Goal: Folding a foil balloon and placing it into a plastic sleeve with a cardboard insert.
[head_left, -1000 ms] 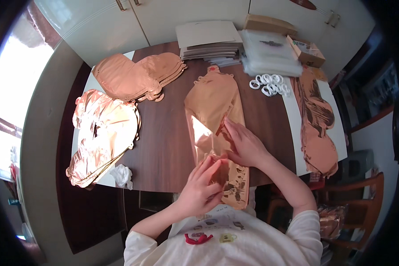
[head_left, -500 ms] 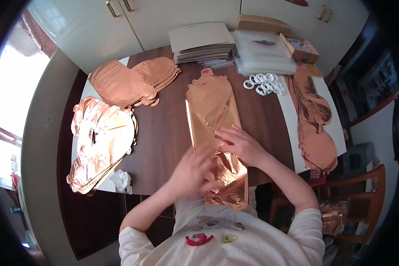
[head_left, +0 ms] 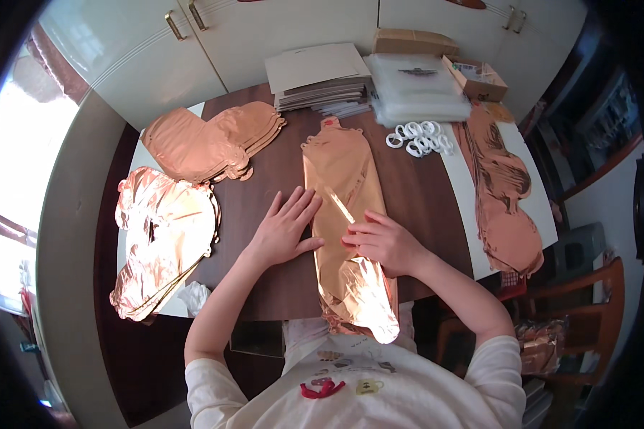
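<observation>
Left hand (head_left: pixel 283 232): laid flat and open, fingers spread, palm down on the table (head_left: pixel 265 286) at the left edge of the long foil balloon (head_left: pixel 340 214); nothing is gripped. Right hand (head_left: pixel 386 242): loosely curled, fingertips pressed on the balloon's right side; whether anything is pinched cannot be told. A thin pale strip (head_left: pixel 340 205) is seen lying aslant on the foil just above the right hand's fingers.

Long balloon: rose-gold, uninflated, laid lengthwise down the middle of the dark wooden table, its neck toward the far edge, its near end hung over the table edge against the person's lap. The near part is creased and catches a bright glare.

Left of it, well apart: a stack of flat rose-gold balloons (head_left: pixel 207 143) is laid partly on a white sheet. Nearer the left edge: a crumpled, shinier foil pile (head_left: pixel 161 239) is placed, with a wad of white paper (head_left: pixel 192 297) beside it.

Far edge: a stack of grey card sheets (head_left: pixel 318 75), a pile of clear plastic bags (head_left: pixel 415 89), two cardboard boxes (head_left: pixel 476 75). White rings (head_left: pixel 418 137) are gathered just before the bags.

Right side: another run of rose-gold foil (head_left: pixel 504 193) is spread on a white strip (head_left: pixel 458 179), extended to the near right corner.

Beyond the table: white cabinet doors (head_left: pixel 265 28). At right: a wooden chair (head_left: pixel 587 314).
</observation>
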Tool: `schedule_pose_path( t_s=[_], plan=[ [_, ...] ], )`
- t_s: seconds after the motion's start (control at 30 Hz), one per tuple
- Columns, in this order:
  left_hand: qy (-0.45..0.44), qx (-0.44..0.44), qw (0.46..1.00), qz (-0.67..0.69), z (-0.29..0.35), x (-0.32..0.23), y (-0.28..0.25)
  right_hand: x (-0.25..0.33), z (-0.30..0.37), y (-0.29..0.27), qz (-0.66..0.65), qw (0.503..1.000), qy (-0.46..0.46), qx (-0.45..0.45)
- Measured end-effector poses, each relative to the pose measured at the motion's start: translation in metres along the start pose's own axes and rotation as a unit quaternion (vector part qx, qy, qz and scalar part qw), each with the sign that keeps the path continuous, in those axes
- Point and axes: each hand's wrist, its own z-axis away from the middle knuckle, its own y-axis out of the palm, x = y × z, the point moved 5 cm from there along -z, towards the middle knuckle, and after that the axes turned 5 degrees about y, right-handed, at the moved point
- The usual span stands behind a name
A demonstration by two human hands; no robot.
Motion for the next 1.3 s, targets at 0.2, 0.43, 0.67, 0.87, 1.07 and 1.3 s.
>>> schedule_pose_path(
  t_s=[0.2,0.43,0.67,0.87,1.07,1.3],
  plan=[
    [-0.008,0.042,0.999,0.024,-0.009,0.006,0.004,0.000,0.000,0.002,-0.025,1.000,0.007,-0.004],
    [-0.010,0.056,0.998,0.021,-0.017,0.012,0.003,-0.002,0.002,0.004,-0.018,1.000,0.001,-0.010],
    [-0.033,0.075,0.996,-0.028,-0.026,0.031,0.002,0.000,0.000,0.003,-0.019,1.000,0.009,-0.004],
    [-0.048,0.089,0.995,-0.008,-0.038,0.049,0.003,0.001,0.001,0.002,-0.014,1.000,0.005,-0.011],
    [-0.063,0.098,0.993,-0.009,-0.046,0.061,0.004,0.001,0.001,0.003,-0.016,1.000,0.008,-0.013],
    [-0.074,0.070,0.995,-0.018,-0.047,0.058,0.003,0.001,-0.001,0.001,-0.021,1.000,0.003,-0.011]
  ],
)
